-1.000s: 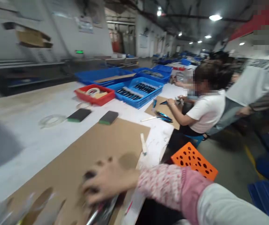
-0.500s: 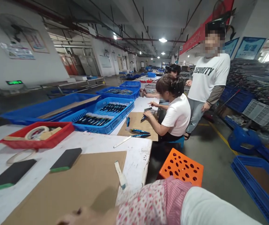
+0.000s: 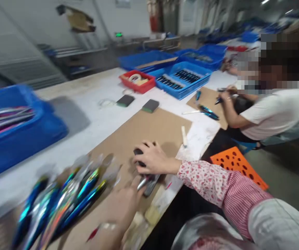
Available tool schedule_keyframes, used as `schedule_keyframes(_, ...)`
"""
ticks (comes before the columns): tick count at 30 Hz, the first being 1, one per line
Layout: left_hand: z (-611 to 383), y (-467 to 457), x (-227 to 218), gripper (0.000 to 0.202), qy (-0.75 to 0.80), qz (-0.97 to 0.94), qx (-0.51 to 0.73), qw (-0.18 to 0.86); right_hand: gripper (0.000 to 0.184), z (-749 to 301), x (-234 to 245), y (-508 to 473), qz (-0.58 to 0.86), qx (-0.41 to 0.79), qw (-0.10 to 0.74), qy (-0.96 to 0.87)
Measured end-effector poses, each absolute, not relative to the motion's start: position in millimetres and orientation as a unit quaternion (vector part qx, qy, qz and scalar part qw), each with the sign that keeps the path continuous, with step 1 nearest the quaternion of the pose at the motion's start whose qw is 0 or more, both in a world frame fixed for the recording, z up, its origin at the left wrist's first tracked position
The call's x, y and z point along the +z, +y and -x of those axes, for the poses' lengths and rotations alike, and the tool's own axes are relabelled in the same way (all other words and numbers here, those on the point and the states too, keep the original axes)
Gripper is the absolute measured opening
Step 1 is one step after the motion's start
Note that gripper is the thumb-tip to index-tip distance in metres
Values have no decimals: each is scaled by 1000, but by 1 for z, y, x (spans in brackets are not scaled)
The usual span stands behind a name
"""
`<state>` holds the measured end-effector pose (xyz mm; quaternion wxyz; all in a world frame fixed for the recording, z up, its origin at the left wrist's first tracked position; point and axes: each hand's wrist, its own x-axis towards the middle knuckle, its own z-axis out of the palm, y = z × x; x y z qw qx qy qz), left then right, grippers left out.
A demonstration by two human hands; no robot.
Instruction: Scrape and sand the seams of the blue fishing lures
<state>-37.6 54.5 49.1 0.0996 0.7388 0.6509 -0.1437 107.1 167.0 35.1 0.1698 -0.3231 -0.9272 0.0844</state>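
Note:
My right hand [image 3: 152, 159], in a floral sleeve, is closed round a dark block [image 3: 139, 158] above the brown board [image 3: 149, 126]. Just below it, my left hand [image 3: 123, 201] is closed on a shiny silver fishing lure [image 3: 142, 182]; its fingers are blurred and partly hidden. Under the hands lies a flat grey piece [image 3: 151, 186]. To the left of my left hand rests a pile of shiny blue fishing lures [image 3: 61, 201] with clear ends. Two dark sanding blocks with green sides, one a near block [image 3: 151, 106], lie past the board's far edge.
A blue bin [image 3: 45, 128] with lures stands at left. Farther off are a red tray [image 3: 149, 84] with tape and a blue tray [image 3: 182, 93] of lures. A white-handled tool [image 3: 184, 136] lies at the board's right edge. A co-worker [image 3: 276, 104] sits beyond an orange stool [image 3: 239, 165].
The view has swung left and down. Both my hands now show together over the board with the dark block and lure; before, only a blurred hand showed at the bottom edge.

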Motion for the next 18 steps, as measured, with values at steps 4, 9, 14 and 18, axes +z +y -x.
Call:
schedule_keyframes(4,39,47,48,43,662,-717,-175,129,20,-111,34,167,296,124,164,-933)
schedule_keyframes(9,31,54,54,40,661,-718,-165,142,16,-111,37,165,321,104,163,-927)
schedule_keyframes(14,32,51,50,42,668,-712,-156,151,18,-110,36,166,301,115,149,-935)
schedule_keyframes(18,33,51,47,44,666,-715,-156,141,17,-111,37,166,323,112,145,-928)
